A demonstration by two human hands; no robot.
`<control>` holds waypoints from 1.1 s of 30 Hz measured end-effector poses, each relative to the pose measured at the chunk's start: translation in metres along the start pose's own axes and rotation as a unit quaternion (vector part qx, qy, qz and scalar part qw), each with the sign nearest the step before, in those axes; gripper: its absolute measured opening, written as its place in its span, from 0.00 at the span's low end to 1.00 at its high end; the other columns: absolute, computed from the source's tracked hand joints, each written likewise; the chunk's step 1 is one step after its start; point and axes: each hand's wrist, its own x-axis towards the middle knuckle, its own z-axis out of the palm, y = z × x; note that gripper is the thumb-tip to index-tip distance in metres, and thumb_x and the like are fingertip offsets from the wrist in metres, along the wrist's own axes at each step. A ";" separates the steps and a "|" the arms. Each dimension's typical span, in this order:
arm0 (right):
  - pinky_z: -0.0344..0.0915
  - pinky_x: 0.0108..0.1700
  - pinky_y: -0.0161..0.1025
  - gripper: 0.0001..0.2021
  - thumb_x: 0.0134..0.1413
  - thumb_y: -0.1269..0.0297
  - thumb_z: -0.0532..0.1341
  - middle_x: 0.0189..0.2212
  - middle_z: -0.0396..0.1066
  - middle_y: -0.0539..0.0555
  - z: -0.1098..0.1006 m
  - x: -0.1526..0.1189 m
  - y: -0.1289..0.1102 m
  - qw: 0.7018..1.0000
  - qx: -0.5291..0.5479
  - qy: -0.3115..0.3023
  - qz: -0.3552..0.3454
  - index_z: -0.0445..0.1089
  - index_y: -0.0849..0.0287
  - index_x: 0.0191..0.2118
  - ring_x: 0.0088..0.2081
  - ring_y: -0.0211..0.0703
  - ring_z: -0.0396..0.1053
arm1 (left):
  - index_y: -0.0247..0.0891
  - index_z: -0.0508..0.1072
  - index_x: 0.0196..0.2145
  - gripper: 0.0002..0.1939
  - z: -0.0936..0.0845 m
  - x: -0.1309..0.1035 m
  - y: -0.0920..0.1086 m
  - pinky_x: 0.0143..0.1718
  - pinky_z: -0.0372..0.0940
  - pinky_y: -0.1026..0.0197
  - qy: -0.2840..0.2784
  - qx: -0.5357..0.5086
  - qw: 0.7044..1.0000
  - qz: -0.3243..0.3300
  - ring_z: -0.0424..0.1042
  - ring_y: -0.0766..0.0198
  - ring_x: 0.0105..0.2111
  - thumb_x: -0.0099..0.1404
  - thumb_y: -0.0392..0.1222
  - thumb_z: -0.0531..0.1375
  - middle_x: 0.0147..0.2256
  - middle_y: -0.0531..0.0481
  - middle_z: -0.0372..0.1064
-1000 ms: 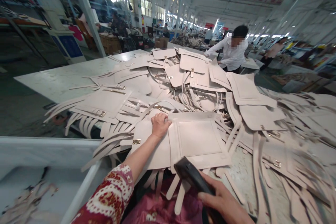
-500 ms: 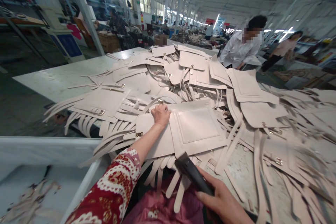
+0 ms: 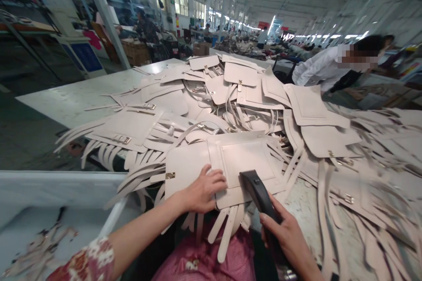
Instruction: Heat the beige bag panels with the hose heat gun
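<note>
My left hand lies on a beige leather-like bag piece, its fingers stretched out over the seam between the flap and the panel with a stitched rectangle. A small metal clasp sits on the flap's left edge. In my right hand is a black handheld tool with a long curved body; its exact kind does not show clearly. The tool's head is over the lower part of the stitched panel; I cannot tell whether it touches. Beige straps hang from the piece over the near edge, above my lap.
Many similar beige bag pieces with straps and buckles are heaped across the table. A white bin with scraps stands at the lower left. A person in a white shirt bends down beyond the table.
My left hand has come down and nearer along the bag piece, which has shifted slightly. My right hand has raised the black tool over the panel. The person behind has bent to the right.
</note>
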 end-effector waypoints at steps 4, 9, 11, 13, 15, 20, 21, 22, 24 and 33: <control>0.60 0.15 0.34 0.40 0.45 0.51 0.60 0.11 0.68 0.45 -0.009 -0.009 0.016 0.999 0.004 0.041 0.026 0.42 0.59 0.61 0.13 0.41 0.63 | 0.44 0.68 0.42 0.18 0.015 -0.017 0.010 0.57 0.31 0.46 -0.050 0.006 0.998 0.033 0.52 0.54 0.55 0.51 0.37 0.58 0.51 0.48 0.61; 0.60 0.17 0.35 0.43 0.44 0.49 0.61 0.11 0.66 0.44 -0.010 -0.028 0.032 0.999 0.017 0.028 0.025 0.40 0.59 0.62 0.14 0.41 0.63 | 0.45 0.72 0.30 0.09 0.028 -0.005 -0.002 0.56 0.36 0.49 0.012 0.012 1.000 -0.008 0.60 0.60 0.50 0.60 0.37 0.53 0.42 0.53 0.69; 0.60 0.17 0.35 0.44 0.44 0.50 0.61 0.13 0.68 0.45 -0.009 -0.036 0.039 0.999 0.018 0.011 0.025 0.40 0.60 0.62 0.15 0.42 0.63 | 0.46 0.73 0.30 0.07 0.023 -0.002 -0.003 0.56 0.38 0.50 -0.001 0.004 1.000 -0.002 0.61 0.61 0.48 0.59 0.38 0.55 0.40 0.53 0.69; 0.66 0.23 0.37 0.43 0.42 0.51 0.63 0.23 0.74 0.51 -0.006 -0.040 0.044 1.000 0.010 0.001 0.007 0.46 0.62 0.61 0.21 0.46 0.69 | 0.47 0.72 0.36 0.10 0.015 -0.002 -0.003 0.57 0.39 0.51 -0.035 -0.004 0.999 0.030 0.59 0.59 0.50 0.54 0.39 0.59 0.44 0.53 0.67; 0.69 0.39 0.40 0.40 0.40 0.52 0.63 0.39 0.75 0.57 -0.002 -0.040 0.045 1.000 0.000 -0.006 -0.027 0.52 0.63 0.59 0.37 0.53 0.72 | 0.47 0.69 0.42 0.19 0.009 -0.005 -0.002 0.58 0.38 0.51 -0.059 -0.003 0.997 0.056 0.57 0.58 0.52 0.51 0.38 0.62 0.47 0.52 0.65; 0.49 0.59 0.43 0.36 0.42 0.61 0.62 0.56 0.57 0.58 0.006 -0.032 0.034 0.993 -0.041 -0.086 -0.069 0.53 0.68 0.59 0.59 0.52 0.51 | 0.45 0.71 0.36 0.07 0.011 -0.005 0.000 0.57 0.39 0.48 -0.041 0.034 0.996 0.070 0.59 0.59 0.50 0.59 0.38 0.56 0.44 0.51 0.67; 0.49 0.59 0.43 0.36 0.42 0.62 0.62 0.57 0.56 0.58 0.007 -0.031 0.033 0.992 -0.048 -0.088 -0.072 0.53 0.68 0.59 0.59 0.52 0.50 | 0.45 0.70 0.35 0.07 0.012 -0.003 0.000 0.57 0.38 0.48 -0.041 0.039 0.995 0.080 0.60 0.60 0.49 0.60 0.37 0.54 0.44 0.50 0.67; 0.50 0.59 0.44 0.36 0.42 0.62 0.62 0.57 0.57 0.58 0.007 -0.032 0.032 0.993 -0.050 -0.078 -0.075 0.54 0.68 0.58 0.59 0.52 0.50 | 0.44 0.70 0.35 0.08 0.012 -0.002 0.001 0.57 0.37 0.48 -0.048 0.042 0.994 0.094 0.60 0.60 0.49 0.60 0.36 0.54 0.44 0.50 0.67; 0.52 0.58 0.45 0.35 0.41 0.61 0.62 0.54 0.61 0.57 0.005 -0.034 0.034 0.996 -0.035 -0.037 -0.073 0.56 0.66 0.58 0.57 0.55 0.54 | 0.44 0.69 0.37 0.10 0.010 0.000 0.003 0.58 0.35 0.47 -0.073 0.045 0.988 0.126 0.59 0.59 0.49 0.57 0.33 0.55 0.44 0.50 0.66; 0.71 0.38 0.46 0.42 0.39 0.54 0.63 0.41 0.74 0.57 -0.005 -0.049 0.066 0.999 0.029 0.029 0.008 0.49 0.61 0.61 0.40 0.59 0.71 | 0.40 0.73 0.28 0.11 0.028 0.024 -0.010 0.44 0.54 0.58 -0.050 -0.078 0.995 0.025 0.65 0.63 0.34 0.61 0.35 0.51 0.27 0.49 0.68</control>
